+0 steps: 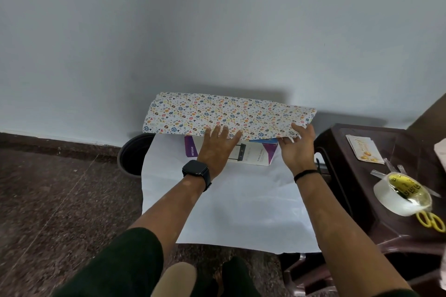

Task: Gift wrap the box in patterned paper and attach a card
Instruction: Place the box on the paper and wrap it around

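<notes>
A white and purple box (255, 154) lies on the white underside of the wrapping paper (241, 200), which is spread over a stool. The far part of the paper is folded toward me over the box, showing its colourful patterned side (217, 113). My left hand (217, 147) lies flat on the box with straight fingers pressing the folded edge down. My right hand (298, 142) pinches the folded edge near the box's right end. A small card (364, 150) lies on the brown stool at the right.
A brown plastic stool (362, 176) at the right carries a roll of clear tape (403, 194), cut tape strips and yellow scissors (430, 220). A dark round bin (134, 154) stands left of the paper by the wall. My knees are below.
</notes>
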